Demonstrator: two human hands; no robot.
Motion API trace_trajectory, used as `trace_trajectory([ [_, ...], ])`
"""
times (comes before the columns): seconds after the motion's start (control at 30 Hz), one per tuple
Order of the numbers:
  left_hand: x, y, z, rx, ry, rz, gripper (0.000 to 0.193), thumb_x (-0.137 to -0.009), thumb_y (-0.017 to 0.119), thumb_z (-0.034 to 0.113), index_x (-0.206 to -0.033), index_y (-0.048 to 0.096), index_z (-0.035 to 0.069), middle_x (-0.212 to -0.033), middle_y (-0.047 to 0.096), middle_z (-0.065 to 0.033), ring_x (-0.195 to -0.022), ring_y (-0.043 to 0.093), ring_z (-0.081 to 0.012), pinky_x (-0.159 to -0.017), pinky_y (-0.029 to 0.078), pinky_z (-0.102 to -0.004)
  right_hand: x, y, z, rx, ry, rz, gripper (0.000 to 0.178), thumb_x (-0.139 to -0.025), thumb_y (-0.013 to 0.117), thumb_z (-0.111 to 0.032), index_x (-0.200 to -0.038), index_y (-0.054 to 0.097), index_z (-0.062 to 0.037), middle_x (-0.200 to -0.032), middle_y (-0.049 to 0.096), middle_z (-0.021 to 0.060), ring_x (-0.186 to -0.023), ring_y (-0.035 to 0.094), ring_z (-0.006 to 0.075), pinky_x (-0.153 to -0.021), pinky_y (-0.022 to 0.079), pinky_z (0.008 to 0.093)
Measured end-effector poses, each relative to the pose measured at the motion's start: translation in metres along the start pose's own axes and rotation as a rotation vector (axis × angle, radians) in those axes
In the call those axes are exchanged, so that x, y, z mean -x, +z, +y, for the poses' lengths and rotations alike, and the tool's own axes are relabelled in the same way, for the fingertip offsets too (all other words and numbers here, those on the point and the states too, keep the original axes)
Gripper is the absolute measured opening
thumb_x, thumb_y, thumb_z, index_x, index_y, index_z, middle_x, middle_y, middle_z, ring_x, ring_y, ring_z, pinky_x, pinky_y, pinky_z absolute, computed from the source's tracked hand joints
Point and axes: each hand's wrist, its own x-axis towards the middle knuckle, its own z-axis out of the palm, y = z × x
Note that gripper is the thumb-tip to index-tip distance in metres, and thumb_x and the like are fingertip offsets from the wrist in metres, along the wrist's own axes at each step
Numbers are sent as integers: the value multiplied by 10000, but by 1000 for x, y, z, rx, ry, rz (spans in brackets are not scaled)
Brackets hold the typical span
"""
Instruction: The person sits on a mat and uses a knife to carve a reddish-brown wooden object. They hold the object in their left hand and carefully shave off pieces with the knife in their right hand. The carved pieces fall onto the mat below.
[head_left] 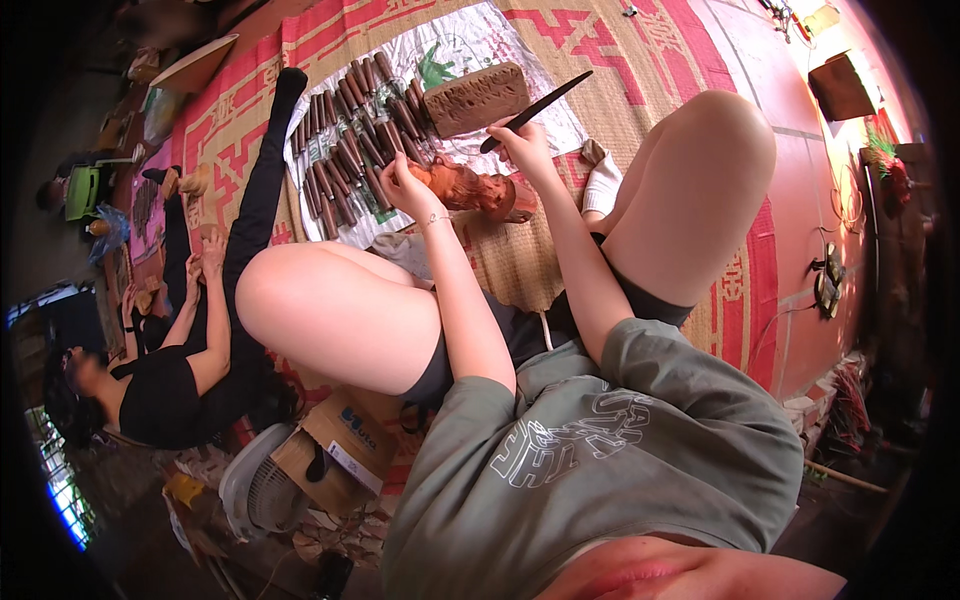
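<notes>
Grip: The left grip (403, 190) has its fingers at the left end of an orange-brown wood carving (460, 187); the right grip (525, 148) is wrapped around a slim dark bar (555, 96), near its lower end.
Mat: A patterned woven mat (590, 60) in red and tan spreads beneath the work.
Seated worker: From where I stand, a person in a grey-green T-shirt (640, 460) sits with bare knees bent, both forearms reaching between them.
Neighbor: Off to the left, a co-worker (160, 405) dressed in black sits with one leg stretched along the mat.
Sheet: A whitish sheet (485, 40) with green print lies on the mat, ahead of the knees.
Box: A brown cardboard box (340, 450) sits at the worker's left side.
Carving: It is between the two hands at the sheet's near edge; I cannot tell whether it is held up or resting.
Block: A rough-faced brown block (478, 98) lies on the sheet, just beyond the carving.
Bar: It slants up and rightward over the sheet.
Handles: Many dark wooden-handled tools (347, 160) lie in rows left of the block.
</notes>
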Motion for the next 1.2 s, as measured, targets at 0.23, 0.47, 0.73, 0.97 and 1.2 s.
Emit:
trace_trajectory([
  [0.23, 15, 4, 20, 154, -177, -80, 237, -791, 592, 203, -656, 509, 27, -558, 550, -62, -468, 497, -115, -490, 400, -223, 2, 1, 0, 66, 15, -28, 134, -784, 586, -125, -828, 619, -2, -632, 604, 54, -437, 497, 70, -393, 375, 197],
  [0.47, 16, 17, 9, 78, -158, -211, 121, -754, 618, 88, -680, 542, 31, -632, 576, -44, -539, 525, -106, -533, 420, -225, 8, 0, -1, 47, 67, -283, 160, -808, 592, -162, -853, 621, -11, -606, 570, 11, -465, 492, 59, -424, 370, 202],
  [0.73, 3, 2, 5, 120, -169, -47, 141, -766, 591, 109, -665, 531, 30, -624, 563, -45, -547, 532, -104, -492, 416, -220, 13, 1, 29, -17, 287, -270, 128, -797, 597, -137, -828, 632, -18, -559, 528, 3, -450, 448, 61, -411, 333, 213],
  [0.97, 3, -1, 9, 131, -153, -9, 259, -798, 539, 183, -592, 485, 37, -510, 515, -60, -443, 489, -121, -411, 368, -228, 12, 2, 42, -28, 342, -283, 136, -795, 582, -139, -830, 627, -14, -541, 483, -16, -408, 420, 69, -376, 290, 207],
  [1.2, 16, 1, 19, 176, -250, 8, 304, -801, 551, 193, -544, 490, 41, -466, 520, -79, -339, 414, -105, -325, 276, -227, 9, 9, 23, -234, 339, -230, 108, -825, 556, -112, -853, 596, -16, -651, 557, 12, -474, 452, 54, -396, 320, 191],
])
